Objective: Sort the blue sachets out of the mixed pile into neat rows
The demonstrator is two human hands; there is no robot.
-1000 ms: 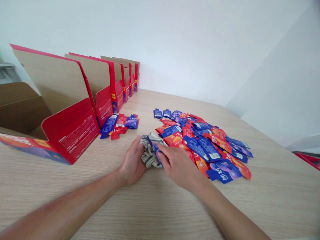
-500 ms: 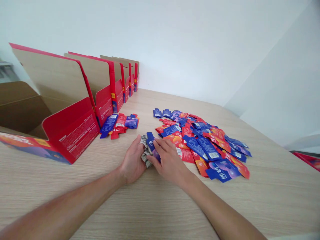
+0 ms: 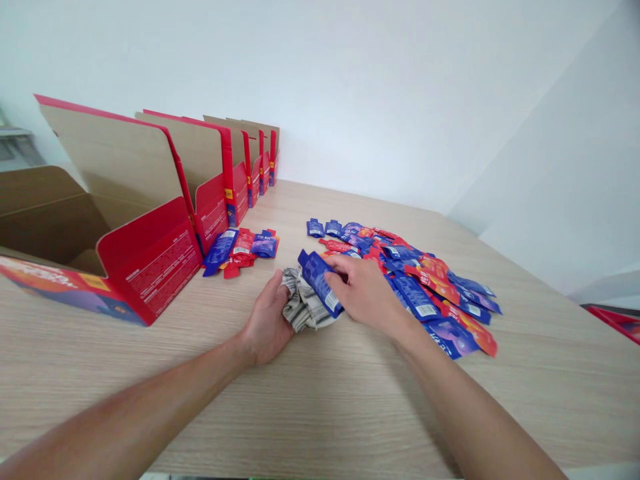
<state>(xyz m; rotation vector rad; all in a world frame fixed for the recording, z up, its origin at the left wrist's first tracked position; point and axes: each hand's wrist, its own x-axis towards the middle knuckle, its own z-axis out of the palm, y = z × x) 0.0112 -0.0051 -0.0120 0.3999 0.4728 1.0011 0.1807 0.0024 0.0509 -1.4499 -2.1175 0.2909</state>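
My left hand (image 3: pixel 267 320) is closed on a crumpled grey striped cloth (image 3: pixel 305 307) resting on the wooden table (image 3: pixel 300 413). My right hand (image 3: pixel 367 290) pinches a blue sachet (image 3: pixel 320 281) by its end and holds it tilted just above the cloth. To the right lies a spread pile of blue and red sachets (image 3: pixel 425 287). A smaller stack of sachets (image 3: pixel 240 245) sits to the left, beside the boxes.
A row of open red cardboard boxes (image 3: pixel 145 260) with raised lids runs along the left side toward the white wall. A red object (image 3: pixel 617 319) shows past the table's right edge.
My right hand has lifted the blue sachet off the cloth and shifted right and up. The left hand has stayed on the cloth.
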